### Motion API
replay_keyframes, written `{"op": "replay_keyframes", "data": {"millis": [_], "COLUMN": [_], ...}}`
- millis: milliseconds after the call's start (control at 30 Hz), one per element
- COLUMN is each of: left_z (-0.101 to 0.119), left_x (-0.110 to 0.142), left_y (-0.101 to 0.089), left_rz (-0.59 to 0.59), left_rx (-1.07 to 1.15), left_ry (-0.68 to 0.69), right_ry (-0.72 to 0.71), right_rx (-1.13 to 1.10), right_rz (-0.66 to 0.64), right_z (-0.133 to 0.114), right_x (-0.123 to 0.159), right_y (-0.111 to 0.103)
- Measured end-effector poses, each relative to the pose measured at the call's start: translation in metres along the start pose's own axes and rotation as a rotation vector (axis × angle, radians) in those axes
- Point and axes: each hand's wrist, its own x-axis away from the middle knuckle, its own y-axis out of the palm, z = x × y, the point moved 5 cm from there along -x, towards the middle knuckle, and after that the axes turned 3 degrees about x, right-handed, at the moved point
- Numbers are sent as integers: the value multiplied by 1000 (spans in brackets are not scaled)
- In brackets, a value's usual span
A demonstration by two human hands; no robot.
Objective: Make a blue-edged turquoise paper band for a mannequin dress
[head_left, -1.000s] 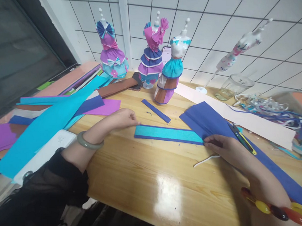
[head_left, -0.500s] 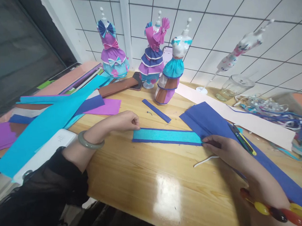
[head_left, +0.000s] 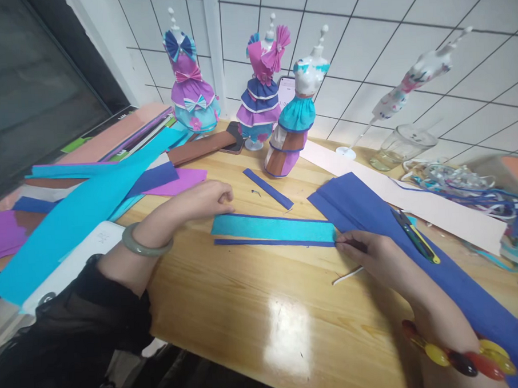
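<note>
A teal crepe-paper strip (head_left: 273, 226) with a dark blue upper edge lies across the wooden table. Along its lower side runs a narrow blue strip (head_left: 265, 241), apart from it at the left and meeting it at the right. My right hand (head_left: 366, 246) pinches the right ends of both. Fingers curled closed, my left hand (head_left: 210, 197) is at the upper edge of the teal strip near its left end; whether its fingertips grip anything is hidden. Above the strip lies a short blue paper piece (head_left: 268, 189), and a white cord (head_left: 347, 276) lies below my right hand.
Dressed mannequins (head_left: 193, 85) and a bare white one (head_left: 417, 78) stand at the back. A glass jar (head_left: 400, 148) is near tangled ribbons (head_left: 460, 185). Scissors (head_left: 418, 238) rest on folded blue paper (head_left: 354, 204). Teal paper (head_left: 92, 215) and a white box (head_left: 96, 247) are left.
The teal strip has shifted left, and its lower blue edging now stands apart from it at the left end. Both my hands have moved a little left.
</note>
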Motion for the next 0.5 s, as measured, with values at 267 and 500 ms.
{"op": "replay_keyframes", "data": {"millis": [267,500], "left_z": [47,42], "left_x": [6,1], "left_y": [45,49], "left_rz": [-191,-209], "left_rx": [-28,-14], "left_ry": [301,304], "right_ry": [33,43], "right_rx": [-7,15], "right_rz": [12,31], "right_z": [1,1], "right_x": [0,1], "right_y": [-1,-4]}}
